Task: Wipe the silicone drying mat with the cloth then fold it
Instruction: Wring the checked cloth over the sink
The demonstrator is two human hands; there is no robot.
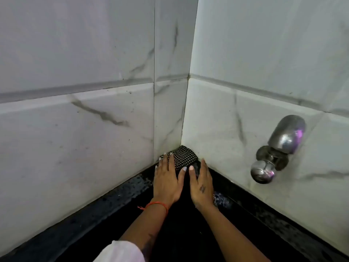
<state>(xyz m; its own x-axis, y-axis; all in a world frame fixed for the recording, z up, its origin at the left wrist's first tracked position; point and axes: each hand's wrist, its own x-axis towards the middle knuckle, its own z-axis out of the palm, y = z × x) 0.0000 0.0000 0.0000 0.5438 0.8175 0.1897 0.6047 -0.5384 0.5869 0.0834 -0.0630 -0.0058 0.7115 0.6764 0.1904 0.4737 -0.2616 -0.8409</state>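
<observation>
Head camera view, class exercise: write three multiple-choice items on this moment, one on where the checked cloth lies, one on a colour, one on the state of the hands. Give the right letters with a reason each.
1. Where is the checked cloth?
A. In the corner where the two tiled walls meet
B. Hung on the tap
C. Over a forearm

2. What colour is the thread on the left wrist?
A. Blue
B. Red
C. Green

3. How are the hands placed?
A. Both in fists
B. Both flat, fingers straight
C. One raised off the surface

Answers:
1 A, the cloth is bunched against the wall corner.
2 B, the thread is red.
3 B, the left hand and right hand lie flat, fingertips at the cloth.
</observation>
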